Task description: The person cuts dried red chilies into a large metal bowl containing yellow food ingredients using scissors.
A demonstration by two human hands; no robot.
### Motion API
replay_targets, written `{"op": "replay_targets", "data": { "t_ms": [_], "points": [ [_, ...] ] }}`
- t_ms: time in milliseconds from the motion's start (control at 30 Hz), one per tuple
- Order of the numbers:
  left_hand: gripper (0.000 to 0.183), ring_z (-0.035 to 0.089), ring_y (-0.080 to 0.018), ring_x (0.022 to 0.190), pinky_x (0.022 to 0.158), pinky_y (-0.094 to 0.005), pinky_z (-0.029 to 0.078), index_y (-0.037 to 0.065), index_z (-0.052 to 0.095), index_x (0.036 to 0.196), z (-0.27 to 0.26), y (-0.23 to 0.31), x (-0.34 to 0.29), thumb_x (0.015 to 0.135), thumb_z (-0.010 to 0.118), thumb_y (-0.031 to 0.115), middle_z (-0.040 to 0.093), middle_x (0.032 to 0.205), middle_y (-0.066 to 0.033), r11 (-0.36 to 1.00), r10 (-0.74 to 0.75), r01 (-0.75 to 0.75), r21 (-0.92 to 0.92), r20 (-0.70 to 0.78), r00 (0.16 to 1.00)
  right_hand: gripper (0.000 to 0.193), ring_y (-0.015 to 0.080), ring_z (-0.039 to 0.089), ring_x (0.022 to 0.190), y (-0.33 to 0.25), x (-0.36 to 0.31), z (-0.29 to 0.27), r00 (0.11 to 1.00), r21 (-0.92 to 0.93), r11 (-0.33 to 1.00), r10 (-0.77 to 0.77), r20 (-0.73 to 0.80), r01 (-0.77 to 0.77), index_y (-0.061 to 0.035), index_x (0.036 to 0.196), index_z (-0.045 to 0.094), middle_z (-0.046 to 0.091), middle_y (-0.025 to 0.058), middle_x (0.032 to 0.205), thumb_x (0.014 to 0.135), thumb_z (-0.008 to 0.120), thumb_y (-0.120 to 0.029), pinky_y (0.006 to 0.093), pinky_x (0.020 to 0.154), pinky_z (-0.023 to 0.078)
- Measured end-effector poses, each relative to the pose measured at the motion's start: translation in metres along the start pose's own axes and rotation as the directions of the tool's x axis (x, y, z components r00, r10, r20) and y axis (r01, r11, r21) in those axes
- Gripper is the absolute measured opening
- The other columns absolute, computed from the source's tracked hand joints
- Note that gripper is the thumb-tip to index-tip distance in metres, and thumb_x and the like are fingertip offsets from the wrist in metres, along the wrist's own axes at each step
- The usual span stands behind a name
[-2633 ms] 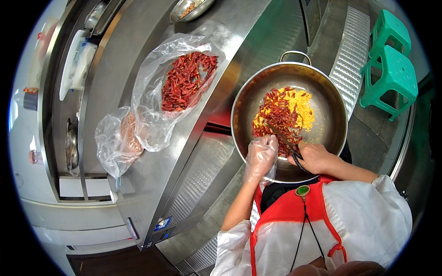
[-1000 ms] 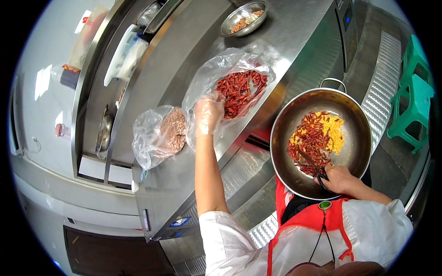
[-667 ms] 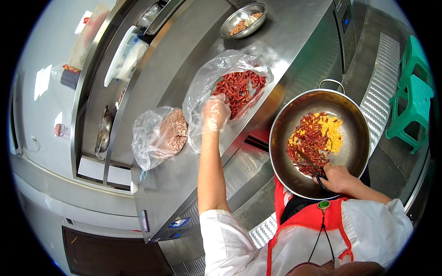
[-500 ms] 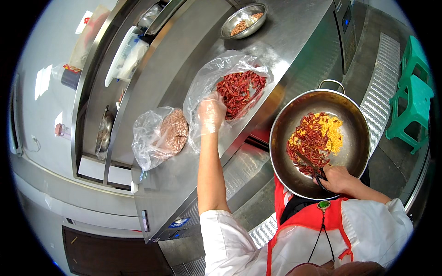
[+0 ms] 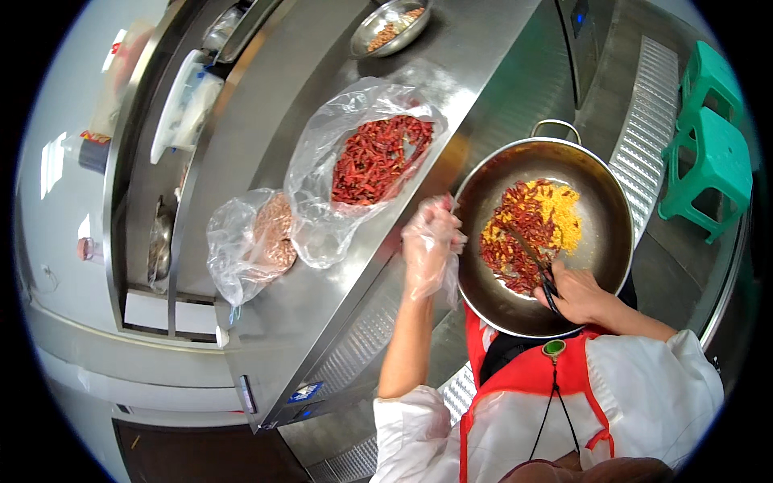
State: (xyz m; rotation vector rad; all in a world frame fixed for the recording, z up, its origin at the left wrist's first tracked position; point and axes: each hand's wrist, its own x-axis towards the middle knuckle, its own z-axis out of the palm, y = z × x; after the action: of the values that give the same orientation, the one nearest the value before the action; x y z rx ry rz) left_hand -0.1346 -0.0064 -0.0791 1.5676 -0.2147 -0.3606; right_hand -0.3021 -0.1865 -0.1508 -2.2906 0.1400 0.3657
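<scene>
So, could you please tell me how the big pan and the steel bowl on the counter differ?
The pan looks much wider than the bowl. The pan contains red chili pieces and yellow bits; the bowl contains brownish and pale pieces. The pan shows a loop handle; the bowl shows none. Both are round, open and metallic.

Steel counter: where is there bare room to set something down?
The counter is bare between the metal bowl and front edge, and below the smaller clear bag. Its middle is crowded, where that bag and the chilli bag lie close together.

free: above right side of pan | obstacles: rim beside left fingers; scissors over chopped chillies
</scene>
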Motion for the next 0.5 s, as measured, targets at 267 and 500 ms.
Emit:
{"op": "replay_targets", "data": {
  "t_ms": [267, 500],
  "points": [
    [0.018, 0.048, -0.0074, 0.056, 0.048, -0.0207, 0.037, 0.007, 0.058, 0.085, 0.028, -0.087, -0.027, 0.089, 0.058, 0.025, 0.055, 0.069, 0.0, 0.985, -0.172, 0.171, 0.03, 0.028, 0.985, 0.054, 0.0431, 0.058, 0.072, 0.003, -0.001, 0.004, 0.999, 0.02, 1.0, -0.019, -0.033, 0.02, 0.0062, 0.09, 0.044, 0.057, 0.0263, 0.071, 0.085, 0.05, -0.048, 0.0481, 0.068, 0.043],
    [0.028, 0.039, -0.0052, 0.055, 0.046, -0.0235, 0.032, 0.009, 0.052, 0.077, 0.046, -0.107, -0.037, 0.094, 0.048, 0.03, 0.045, 0.065, 0.004, 0.96, 0.035, -0.042, 0.277, 0.028, 0.999, 0.057, 0.042, 0.06, 0.072, 0.005, 0.001, 0.007, 1.0, -0.026, 1.0, -0.005, 0.007, 0.005, 0.0068, 0.09, 0.044, 0.059, 0.0258, 0.073, 0.086, 0.049, -0.05, 0.0472, 0.069, 0.045]
  ]
}}
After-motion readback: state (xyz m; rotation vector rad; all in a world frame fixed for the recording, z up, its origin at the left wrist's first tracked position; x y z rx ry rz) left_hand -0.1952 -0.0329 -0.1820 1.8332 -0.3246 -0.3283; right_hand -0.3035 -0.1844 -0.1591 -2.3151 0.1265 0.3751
